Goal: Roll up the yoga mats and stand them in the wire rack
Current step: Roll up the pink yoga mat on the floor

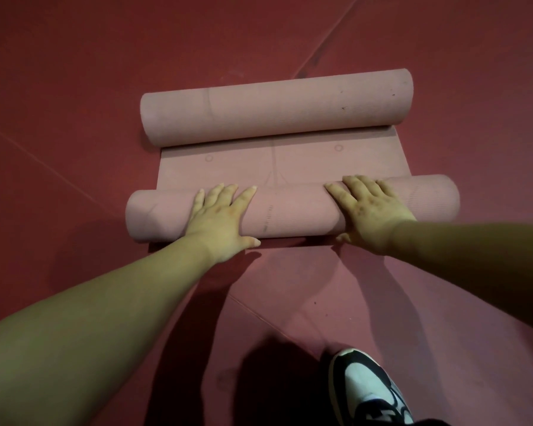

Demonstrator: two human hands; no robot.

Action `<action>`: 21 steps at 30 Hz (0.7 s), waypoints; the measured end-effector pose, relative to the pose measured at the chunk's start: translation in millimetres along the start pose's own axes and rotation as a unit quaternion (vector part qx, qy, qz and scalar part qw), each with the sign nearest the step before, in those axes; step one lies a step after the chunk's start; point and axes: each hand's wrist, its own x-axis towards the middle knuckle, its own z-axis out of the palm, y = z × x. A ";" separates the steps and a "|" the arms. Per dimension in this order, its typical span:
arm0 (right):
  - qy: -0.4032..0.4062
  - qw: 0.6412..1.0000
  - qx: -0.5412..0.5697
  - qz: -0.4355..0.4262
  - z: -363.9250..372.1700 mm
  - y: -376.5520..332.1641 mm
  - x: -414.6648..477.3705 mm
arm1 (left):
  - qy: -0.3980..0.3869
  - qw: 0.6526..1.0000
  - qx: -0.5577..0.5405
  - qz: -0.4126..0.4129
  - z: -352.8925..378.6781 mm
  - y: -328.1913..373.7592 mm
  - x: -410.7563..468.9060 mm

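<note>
Yoga mat (293, 210) lay mid-frame on the red floor (74, 87), half rolled; left hand (222, 216) and right hand (373, 210) pressed flat atop the roll, fingers straight, gripping nothing, spaced apart presumably to drive it evenly toward the second roll (274, 106) above.

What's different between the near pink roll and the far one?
The left hand and right hand press on the near roll; the far roll lies untouched. The near roll sits this side of a flat mat strip, the far roll beyond it. Both are pink, lying sideways.
</note>
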 end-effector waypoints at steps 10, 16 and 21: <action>0.052 0.995 -0.068 -0.052 -1.1 6.2 -1.3 | 0.060 0.997 0.046 0.015 3.6 -0.8 -6.1; -0.032 0.994 -0.044 -0.099 -11.6 7.9 -24.8 | 0.015 0.999 0.023 0.040 2.9 -0.8 -38.6; -0.121 0.983 -0.014 -0.139 -19.1 -3.4 -63.4 | -0.051 0.997 -0.001 0.057 7.8 -1.3 -80.2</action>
